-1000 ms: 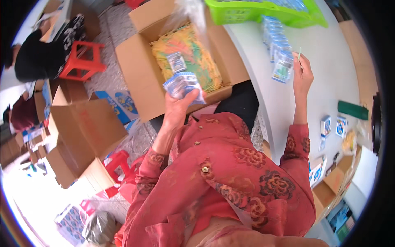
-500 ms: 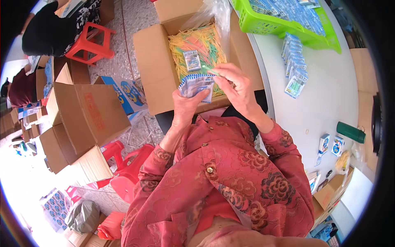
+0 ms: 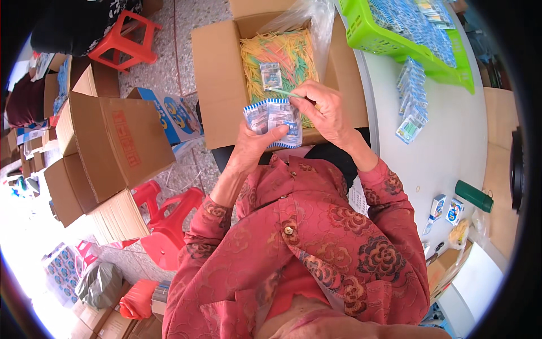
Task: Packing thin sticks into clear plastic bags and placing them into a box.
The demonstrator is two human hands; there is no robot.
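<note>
My left hand [image 3: 252, 148] is closed on small clear plastic packets [image 3: 276, 121] with blue-striped edges, thumb pressed over their front. Just above them, my right hand [image 3: 323, 110] pinches a thin pale green stick [image 3: 285, 92], its free end pointing left over the packets' upper edge. Both hands are above the near side of an open cardboard box [image 3: 217, 85]. Yellow, orange and green sticks [image 3: 279, 48] fill that box in a loose heap. Another small packet [image 3: 271, 76] rests on the heap, beyond the held packets.
At right, a white table [image 3: 451, 135] holds a green basket [image 3: 361, 34] of packets, a row of filled packets [image 3: 412, 101] and a dark green bottle [image 3: 474, 196]. Left are another open carton [image 3: 113, 147], red stools [image 3: 164, 243] and a seated person [image 3: 73, 34].
The packets in my left hand now face up more and show more of their front. The green stick in my right hand is more exposed, stretching left above them. The whole view has shifted slightly.
</note>
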